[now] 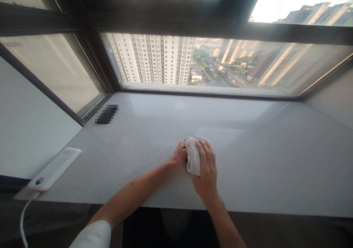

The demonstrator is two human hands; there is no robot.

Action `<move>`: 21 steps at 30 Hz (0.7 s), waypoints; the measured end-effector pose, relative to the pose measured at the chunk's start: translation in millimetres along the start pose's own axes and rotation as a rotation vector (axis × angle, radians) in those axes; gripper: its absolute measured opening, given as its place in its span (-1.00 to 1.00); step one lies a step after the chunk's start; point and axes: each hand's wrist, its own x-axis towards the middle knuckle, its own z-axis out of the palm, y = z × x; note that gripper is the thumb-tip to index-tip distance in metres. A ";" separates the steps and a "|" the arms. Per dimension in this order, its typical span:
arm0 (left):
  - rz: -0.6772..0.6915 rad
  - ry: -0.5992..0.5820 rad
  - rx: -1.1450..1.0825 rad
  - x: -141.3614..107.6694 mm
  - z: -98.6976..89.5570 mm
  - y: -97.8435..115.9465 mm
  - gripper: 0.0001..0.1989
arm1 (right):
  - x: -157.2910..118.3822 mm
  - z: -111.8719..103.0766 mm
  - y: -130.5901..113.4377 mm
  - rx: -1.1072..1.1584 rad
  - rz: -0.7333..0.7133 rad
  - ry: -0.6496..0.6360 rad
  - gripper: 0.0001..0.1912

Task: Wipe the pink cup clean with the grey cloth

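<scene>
Pale grey stone, speckled with dark flecks across its left and middle parts, makes up the broad, smooth windowsill that spans the view. A folded, off-white, soft fabric cloth is over the middle of the sill, somewhat nearer its front edge than its far edge, with both bare hands on it. The right hand grips the cloth from the right, its fingers close together and laid over the top. The left hand is against the left side of the cloth, its fingers bent and partly hidden behind the folds, so I cannot tell whether they pinch the fabric or only press on it. Whether the cloth touches the stone cannot be made out either. A short white fabric sleeve covers the upper part of the left arm.

Along the sill's left edge, towards the front left corner, lies a long, flat white bar with rounded corners, a round dark spot at its near end. A thin white cable runs down from that end past the front edge. Near the far left corner lies a small, dark, blurred-out object. A thick, dark window frame stands along the far edge, and through the glass show tall, pale tower blocks.
</scene>
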 end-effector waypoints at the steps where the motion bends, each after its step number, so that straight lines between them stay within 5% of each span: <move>1: -0.004 0.007 0.004 -0.2 1.0 0.5 -0.79 | 2.8 0.6 2.0 0.003 0.032 -0.015 -0.30; 4: 0.012 0.020 -0.005 -1.5 4.2 5.3 -0.92 | 2.1 4.6 2.6 0.029 0.099 -0.049 -0.36; 10: 0.018 0.013 -0.018 -4.2 6.8 14.2 -0.93 | -25.2 15.1 -7.7 0.034 0.092 0.138 -0.25; 14: 0.003 0.022 -0.029 -2.0 6.1 13.7 -0.92 | -9.8 15.4 -2.4 0.042 0.064 0.080 -0.30; 21: 0.021 0.018 -0.035 -0.7 3.8 10.2 -0.93 | -33.0 19.9 -11.2 -0.019 0.081 0.106 -0.21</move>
